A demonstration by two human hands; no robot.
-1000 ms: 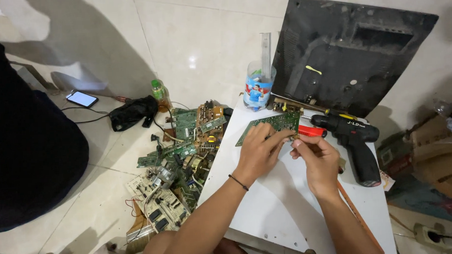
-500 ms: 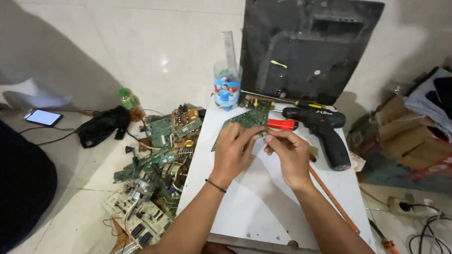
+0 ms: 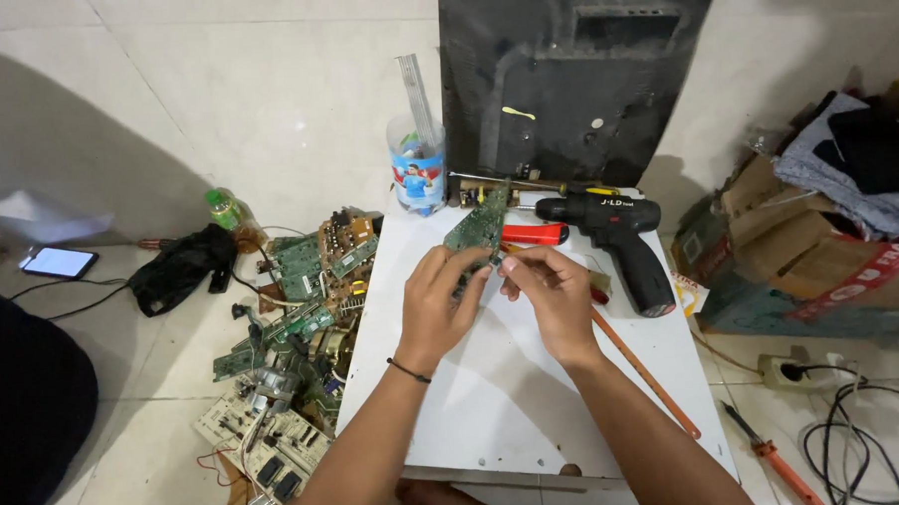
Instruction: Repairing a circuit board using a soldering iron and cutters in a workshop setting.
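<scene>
blue-labelled plastic cup (image 3: 418, 166) stood at table (image 3: 494, 390) rear | left hand (image 3: 439, 303) and right hand (image 3: 550, 289) gripped green circuit board (image 3: 478, 222), long axis pointing away

Two bare forearms are showing from the bottom edge of the head camera's view, with no sleeves covering them anywhere in sight. The left hand (image 3: 439, 301) is wearing a thin dark band around its wrist, looking like a slim cord or hair tie. The right hand (image 3: 554, 301) is wearing nothing on its wrist, and no rings or gloves are showing on either hand. The fingernails are looking short and unpainted.
</scene>
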